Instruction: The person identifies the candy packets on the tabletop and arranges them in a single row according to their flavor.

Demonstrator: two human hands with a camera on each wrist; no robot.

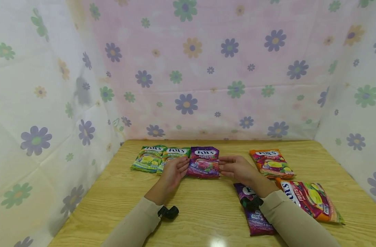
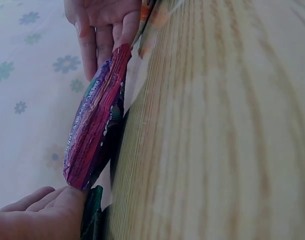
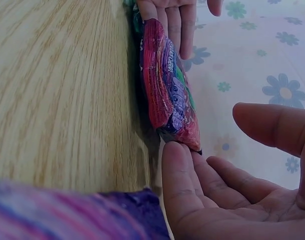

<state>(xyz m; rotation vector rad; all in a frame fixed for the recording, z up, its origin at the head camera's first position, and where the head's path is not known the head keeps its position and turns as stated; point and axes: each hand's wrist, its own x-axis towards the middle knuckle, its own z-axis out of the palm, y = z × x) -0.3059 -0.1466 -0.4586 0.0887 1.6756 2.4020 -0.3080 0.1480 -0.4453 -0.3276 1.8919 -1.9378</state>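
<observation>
Left hand (image 1: pixel 173 171) and right hand (image 1: pixel 241 169) touch opposite sides of a purple bag (image 1: pixel 204 163) near the back edge of the table (image 1: pixel 200 212). Two green bags (image 1: pixel 148 160) lie toward the back-left corner.

Berries packet (image 1: pixel 203 164) on table (image 1: pixel 194 212), between left hand (image 1: pixel 174 171), right hand (image 1: pixel 241 170).

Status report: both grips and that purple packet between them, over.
Left grip and right grip uncurled, touching purple packet from opposite sides. Two green packets close on its left. Possibly in the way: the nearer one.
</observation>
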